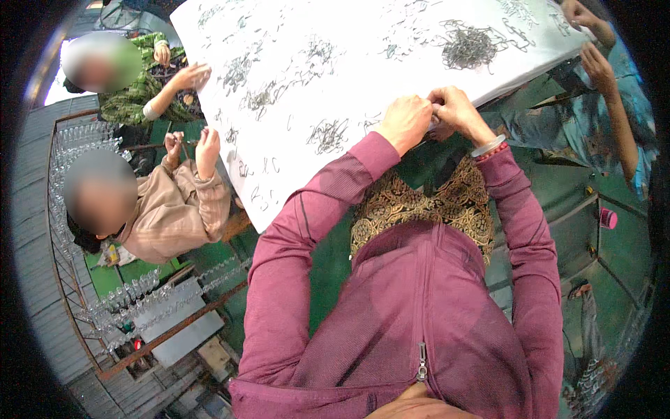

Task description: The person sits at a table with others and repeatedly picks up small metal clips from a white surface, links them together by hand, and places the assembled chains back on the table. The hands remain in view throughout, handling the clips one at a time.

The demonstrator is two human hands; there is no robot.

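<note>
At the near edge of the white tabletop [300,164], my left hand [405,124] and my right hand [458,117] meet with fingers pinched together. Whatever small thing they grip is hidden by the fingers. Just left of my left hand lies a small heap of thin dark wire-like pieces [328,135]. A larger, denser dark tangle [470,47] sits farther back, above my right hand, with a chain-like strand [518,33] trailing off to its right. More dark bits are strewn over the far part of the table.
Two people sit along the left side, one in beige [188,202] and one in green [132,105]. A person in blue [614,119] works at the right corner. Racks of clear glass-like items [132,297] stand at the lower left. A pink object [608,218] is at the far right.
</note>
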